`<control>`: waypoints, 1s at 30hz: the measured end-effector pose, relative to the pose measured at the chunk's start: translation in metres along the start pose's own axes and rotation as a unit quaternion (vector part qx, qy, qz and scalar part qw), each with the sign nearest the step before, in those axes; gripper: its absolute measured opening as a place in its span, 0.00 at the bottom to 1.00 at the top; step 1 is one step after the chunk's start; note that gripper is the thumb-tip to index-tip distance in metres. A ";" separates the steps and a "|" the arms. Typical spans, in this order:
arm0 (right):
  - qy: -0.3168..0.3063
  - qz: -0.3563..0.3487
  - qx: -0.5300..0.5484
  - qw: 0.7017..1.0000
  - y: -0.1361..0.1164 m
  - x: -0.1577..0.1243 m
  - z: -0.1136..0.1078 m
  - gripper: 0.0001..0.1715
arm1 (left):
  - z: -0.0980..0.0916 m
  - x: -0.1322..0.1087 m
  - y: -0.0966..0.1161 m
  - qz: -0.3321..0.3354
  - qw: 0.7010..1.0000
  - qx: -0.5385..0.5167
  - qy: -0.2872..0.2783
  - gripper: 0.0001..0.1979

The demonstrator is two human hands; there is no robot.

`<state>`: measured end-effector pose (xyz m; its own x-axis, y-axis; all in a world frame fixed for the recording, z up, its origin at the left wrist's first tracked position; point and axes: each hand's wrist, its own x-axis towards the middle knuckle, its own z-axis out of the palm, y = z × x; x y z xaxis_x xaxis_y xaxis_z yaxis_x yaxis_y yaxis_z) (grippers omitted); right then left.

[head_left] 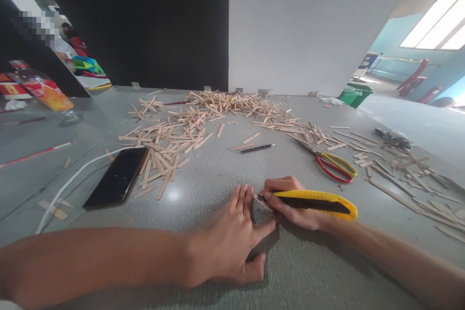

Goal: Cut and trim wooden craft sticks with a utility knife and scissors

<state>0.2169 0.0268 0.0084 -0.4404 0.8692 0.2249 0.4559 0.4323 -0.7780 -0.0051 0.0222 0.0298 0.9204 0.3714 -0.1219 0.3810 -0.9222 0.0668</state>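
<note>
My right hand [290, 206] is closed around a yellow and black utility knife [316, 203]. Its tip points left, down at a small wooden stick [262, 202] on the grey tabletop. Stretched out over the table, my left hand [236, 232] has its fingers spread and its fingertips against or beside that stick, thumb well apart. How much of the stick lies beneath the fingers is hidden. Just beyond both hands lies a black pen [257, 148], beside a couple of loose sticks [242, 147].
Piles of wooden craft sticks [196, 121] spread across the back. To the right are red-and-yellow-handled scissors [336, 167] and thin cut strips [417, 198]. A phone [118, 177] with a white cable [69, 181] lies left, a bottle [45, 87] farther off. A black-and-white partition [290, 24] stands behind.
</note>
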 end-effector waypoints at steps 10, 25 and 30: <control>0.113 0.149 0.165 0.968 0.005 -0.008 0.002 0.27 | 0.009 -0.004 0.000 0.021 0.997 0.056 0.046 0.39; 0.149 0.176 0.152 0.961 0.014 -0.004 0.007 0.28 | -0.026 -0.005 -0.026 -0.035 0.999 -0.017 -0.030 0.14; 0.151 0.170 0.141 0.963 0.011 -0.001 0.007 0.28 | -0.029 -0.019 -0.029 -0.028 0.994 -0.108 -0.017 0.09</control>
<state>0.2171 0.0287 -0.0046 -0.0379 0.9977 0.0557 0.2865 0.0643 -0.9559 -0.0308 0.0446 0.0588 0.8952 0.4139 -0.1655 0.4447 -0.8542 0.2694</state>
